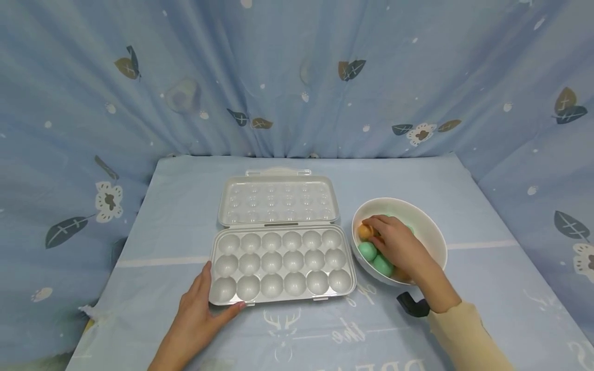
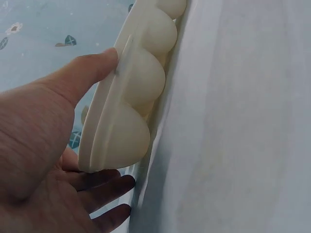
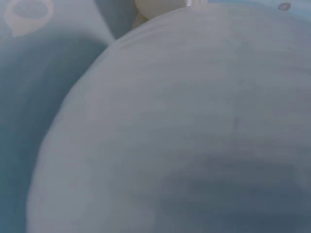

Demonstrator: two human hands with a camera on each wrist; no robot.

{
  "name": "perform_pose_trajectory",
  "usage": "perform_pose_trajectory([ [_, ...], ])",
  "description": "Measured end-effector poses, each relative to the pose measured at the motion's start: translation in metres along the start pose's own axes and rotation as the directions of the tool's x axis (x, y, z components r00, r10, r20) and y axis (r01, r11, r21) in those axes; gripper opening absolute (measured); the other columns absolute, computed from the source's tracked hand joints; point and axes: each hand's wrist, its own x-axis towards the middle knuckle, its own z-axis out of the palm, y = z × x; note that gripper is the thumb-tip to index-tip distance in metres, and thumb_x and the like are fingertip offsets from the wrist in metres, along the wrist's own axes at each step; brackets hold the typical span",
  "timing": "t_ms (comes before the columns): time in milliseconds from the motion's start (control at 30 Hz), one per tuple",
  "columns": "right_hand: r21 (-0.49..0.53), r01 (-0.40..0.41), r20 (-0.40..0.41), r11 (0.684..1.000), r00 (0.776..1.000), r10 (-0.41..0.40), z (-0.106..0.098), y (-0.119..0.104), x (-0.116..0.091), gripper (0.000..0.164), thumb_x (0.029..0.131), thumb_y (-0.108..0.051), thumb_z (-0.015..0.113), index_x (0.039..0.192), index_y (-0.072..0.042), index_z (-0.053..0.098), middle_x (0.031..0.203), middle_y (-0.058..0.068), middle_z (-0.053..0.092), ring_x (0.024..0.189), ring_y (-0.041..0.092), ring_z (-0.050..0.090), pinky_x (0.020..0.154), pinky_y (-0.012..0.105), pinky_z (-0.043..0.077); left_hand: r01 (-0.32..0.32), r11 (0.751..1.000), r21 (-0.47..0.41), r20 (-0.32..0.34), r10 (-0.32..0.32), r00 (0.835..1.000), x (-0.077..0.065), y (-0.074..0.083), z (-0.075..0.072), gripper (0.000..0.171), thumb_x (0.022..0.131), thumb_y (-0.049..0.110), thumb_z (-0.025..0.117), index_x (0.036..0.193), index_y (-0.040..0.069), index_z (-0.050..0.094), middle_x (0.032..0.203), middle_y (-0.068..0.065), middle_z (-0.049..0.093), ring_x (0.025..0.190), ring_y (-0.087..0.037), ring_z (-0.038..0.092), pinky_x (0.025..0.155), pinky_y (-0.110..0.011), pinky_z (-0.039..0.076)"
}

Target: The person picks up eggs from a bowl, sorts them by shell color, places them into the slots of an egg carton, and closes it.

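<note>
An egg box [image 1: 281,265] lies with its lid [image 1: 278,201] folded back, its rows of round hollows bare. My left hand [image 1: 197,314] is at the box's near left corner, the fingers extended along the side and the thumb along the front edge. In the left wrist view, that thumb touches the rim, and the rounded undersides of the hollows [image 2: 146,75] show. My right hand [image 1: 394,242] reaches into a white bowl [image 1: 431,232] and pinches an orange ball [image 1: 365,231] between thumb and fingers. Green balls [image 1: 382,265] lie below it. The bowl's outer wall [image 3: 170,121] fills the right wrist view.
A light blue printed cloth [image 1: 297,340] covers the table. Blue patterned curtains [image 1: 287,77] hang behind and at both sides. A black strap piece [image 1: 413,305] sits under my right wrist, close to the bowl's near side.
</note>
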Motion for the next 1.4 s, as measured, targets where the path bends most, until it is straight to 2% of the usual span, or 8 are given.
perform_pose_trajectory([
  [267,-0.029,-0.026,0.043,0.999,0.999,0.027,-0.001,-0.002,0.008,0.039,0.093,-0.006,0.076,0.130,-0.001,0.066,0.124,0.018,0.068,0.114,0.038,0.063,0.100,0.053,0.052,0.067,0.998,0.017,0.050,-0.067,0.996,-0.002,0.002,-0.001,0.113,0.078,0.041,0.091,0.158,-0.006,0.026,0.149,-0.024,0.047,0.130,-0.048,0.051,0.098,-0.067,0.039],
  [533,-0.025,-0.043,0.074,0.999,0.996,0.044,-0.002,-0.002,0.013,0.039,0.091,-0.008,0.078,0.128,-0.002,0.067,0.123,0.018,0.068,0.113,0.036,0.062,0.100,0.052,0.051,0.075,0.997,0.020,0.058,-0.076,0.995,-0.003,0.001,0.000,0.114,0.079,0.042,0.090,0.157,-0.009,0.024,0.151,-0.027,0.044,0.132,-0.050,0.047,0.099,-0.069,0.038],
  [667,-0.010,-0.093,0.072,0.996,0.993,0.094,-0.001,0.000,0.013,0.042,0.090,-0.013,0.081,0.128,-0.003,0.066,0.124,0.016,0.068,0.111,0.033,0.063,0.099,0.051,0.052,0.069,0.997,0.022,0.055,-0.071,0.996,-0.003,0.001,0.000,0.114,0.079,0.042,0.090,0.157,-0.010,0.024,0.150,-0.027,0.044,0.133,-0.049,0.047,0.099,-0.069,0.038],
  [800,0.010,-0.143,0.033,0.990,0.989,0.143,-0.001,0.002,0.011,0.044,0.089,-0.020,0.082,0.127,-0.005,0.066,0.122,0.014,0.069,0.108,0.032,0.064,0.096,0.051,0.053,0.063,0.998,0.018,0.054,-0.064,0.996,-0.003,0.001,-0.001,0.114,0.079,0.042,0.090,0.157,-0.009,0.024,0.150,-0.027,0.045,0.133,-0.047,0.047,0.098,-0.069,0.038],
  [1033,0.028,-0.180,-0.051,0.983,0.982,0.181,-0.011,0.003,0.006,0.049,0.092,-0.028,0.079,0.132,-0.005,0.063,0.124,0.015,0.067,0.104,0.032,0.065,0.093,0.052,0.055,0.044,0.999,0.027,0.036,-0.045,0.998,-0.002,0.001,-0.001,0.114,0.078,0.042,0.090,0.157,-0.008,0.025,0.148,-0.026,0.047,0.132,-0.046,0.049,0.097,-0.068,0.039],
  [1200,0.046,-0.160,-0.136,0.986,0.977,0.165,-0.019,-0.001,0.004,0.046,0.093,-0.027,0.077,0.130,-0.004,0.064,0.122,0.016,0.068,0.101,0.033,0.066,0.089,0.052,0.057,0.038,0.999,0.032,0.029,-0.039,0.999,-0.002,0.000,-0.002,0.113,0.078,0.042,0.091,0.157,-0.007,0.026,0.148,-0.024,0.048,0.131,-0.045,0.051,0.096,-0.067,0.040],
  [1400,0.072,-0.102,-0.231,0.992,0.966,0.116,-0.026,-0.007,0.005,0.041,0.091,-0.024,0.079,0.125,-0.003,0.066,0.114,0.013,0.071,0.095,0.030,0.069,0.082,0.049,0.060,0.063,0.997,0.036,0.042,-0.064,0.997,-0.002,0.001,-0.002,0.112,0.078,0.046,0.089,0.158,-0.003,0.027,0.147,-0.022,0.050,0.131,-0.043,0.052,0.097,-0.067,0.040],
])
